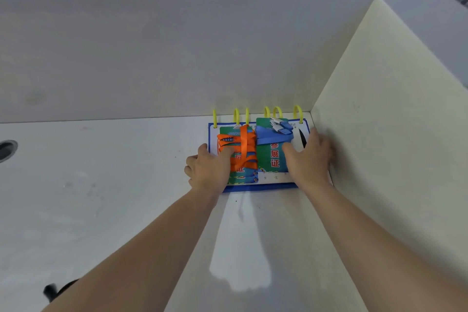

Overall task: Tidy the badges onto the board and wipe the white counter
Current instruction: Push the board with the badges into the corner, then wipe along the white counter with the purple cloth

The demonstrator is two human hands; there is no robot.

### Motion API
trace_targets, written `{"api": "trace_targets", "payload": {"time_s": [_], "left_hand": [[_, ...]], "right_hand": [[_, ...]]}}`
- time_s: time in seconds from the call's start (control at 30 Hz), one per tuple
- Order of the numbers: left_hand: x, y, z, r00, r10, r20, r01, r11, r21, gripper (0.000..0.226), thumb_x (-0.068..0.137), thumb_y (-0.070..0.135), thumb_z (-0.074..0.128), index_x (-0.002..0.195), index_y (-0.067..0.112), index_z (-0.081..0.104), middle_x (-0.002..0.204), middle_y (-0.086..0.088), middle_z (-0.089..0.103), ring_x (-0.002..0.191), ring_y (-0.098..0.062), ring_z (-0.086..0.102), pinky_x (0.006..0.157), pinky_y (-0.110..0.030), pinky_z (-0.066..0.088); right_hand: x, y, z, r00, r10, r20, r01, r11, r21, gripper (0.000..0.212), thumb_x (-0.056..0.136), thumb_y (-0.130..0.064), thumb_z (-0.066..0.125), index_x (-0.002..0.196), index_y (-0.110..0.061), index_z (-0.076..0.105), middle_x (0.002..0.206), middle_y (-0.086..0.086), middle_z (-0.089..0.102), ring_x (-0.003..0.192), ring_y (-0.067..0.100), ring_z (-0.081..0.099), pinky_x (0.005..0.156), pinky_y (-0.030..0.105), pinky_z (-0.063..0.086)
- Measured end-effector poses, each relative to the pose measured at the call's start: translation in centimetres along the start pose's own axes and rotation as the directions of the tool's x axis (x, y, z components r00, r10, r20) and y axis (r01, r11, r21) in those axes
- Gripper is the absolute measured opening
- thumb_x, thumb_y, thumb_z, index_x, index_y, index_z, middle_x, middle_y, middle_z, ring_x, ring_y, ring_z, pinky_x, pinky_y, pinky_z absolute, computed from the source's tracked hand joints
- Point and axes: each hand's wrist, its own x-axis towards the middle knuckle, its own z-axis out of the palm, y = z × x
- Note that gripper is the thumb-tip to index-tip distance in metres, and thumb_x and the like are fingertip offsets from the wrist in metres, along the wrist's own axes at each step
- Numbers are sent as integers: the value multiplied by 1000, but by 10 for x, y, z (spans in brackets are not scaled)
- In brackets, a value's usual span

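The board [258, 186] lies flat in the back right corner of the white counter [114, 197], with yellow rings [297, 112] along its far edge. Two badges sit on it, side by side. The left hand [209, 168] presses flat fingers on the badge with the orange strap [240, 149]. The right hand [307, 157] lies spread out on the badge with the blue strap [272, 134]. The cards look light and stiff. The straps look soft and floppy, so holding the card edges seems best.
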Motion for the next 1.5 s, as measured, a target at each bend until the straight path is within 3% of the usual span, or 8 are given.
{"api": "trace_targets", "payload": {"time_s": [0.17, 0.37, 0.5, 0.67, 0.87, 1.07, 1.3, 1.5], "left_hand": [[0, -19, -37, 965, 261, -9, -256, 951, 171, 64, 100, 53, 47, 155, 26, 29, 156, -5, 34, 142, -27, 31, 110, -49, 38], [10, -82, -103, 887, 456, 76, -450, 816, 363, 59, 102, 45, 43, 154, 20, 32, 156, -4, 35, 142, -28, 31, 116, -42, 28], [15, -128, -151, 859, 500, 108, -492, 752, 437, 59, 100, 46, 42, 152, 18, 36, 154, -6, 39, 141, -28, 33, 116, -42, 27], [9, -175, -201, 871, 474, 126, -473, 741, 477, 59, 100, 45, 43, 152, 18, 38, 154, -6, 40, 141, -28, 34, 116, -42, 28], [-8, -223, -248, 879, 458, 133, -459, 736, 498, 56, 101, 43, 46, 152, 20, 38, 155, -6, 35, 139, -32, 31, 112, -46, 31], [-29, -264, -276, 882, 447, 153, -460, 741, 490, 53, 101, 40, 46, 150, 20, 40, 156, -5, 35, 139, -32, 32, 110, -46, 33], [-52, -304, -281, 846, 532, 40, -474, 714, 515, 45, 102, 37, 46, 144, 23, 43, 156, -4, 36, 140, -28, 32, 111, -49, 32], [-47, -315, -275, 833, 550, 52, -492, 695, 525, 36, 103, 42, 32, 136, 29, 41, 154, -2, 36, 138, -28, 34, 110, -50, 32]], "right_hand": [[-38, -17, 14, 932, -362, 21, 361, 920, -152, 72, 98, -35, 61, 160, -20, 27, 169, 8, 17, 156, 28, 12, 127, 44, 16], [-98, -35, 51, 806, -551, 216, 592, 751, -293, 73, 99, -42, 53, 162, -23, 21, 171, 4, 6, 157, 27, 5, 129, 48, -1], [-144, -42, 75, 776, -558, 293, 630, 705, -327, 70, 100, -42, 47, 163, -23, 22, 173, 5, 1, 159, 22, -5, 127, 48, -11], [-207, -45, 104, 757, -531, 380, 650, 672, -355, 70, 103, -44, 41, 164, -24, 14, 172, 3, -11, 158, 20, -12, 126, 51, -9], [-277, -39, 136, 728, -507, 461, 679, 628, -381, 69, 105, -48, 35, 165, -24, 10, 172, 4, -16, 158, 21, -15, 123, 47, -21], [-332, -29, 152, 725, -483, 492, 676, 636, -372, 68, 105, -50, 29, 165, -23, 9, 172, 5, -14, 158, 20, -16, 126, 49, -15], [-415, -15, 182, 592, -583, 556, 789, 558, -255, 69, 103, -50, 25, 165, -19, 17, 174, 7, -3, 159, 24, -8, 128, 51, 4], [-420, -4, 188, 594, -586, 552, 797, 523, -303, 71, 105, -58, 20, 166, -24, 7, 174, 2, -3, 159, 20, -11, 128, 50, 0]]}}
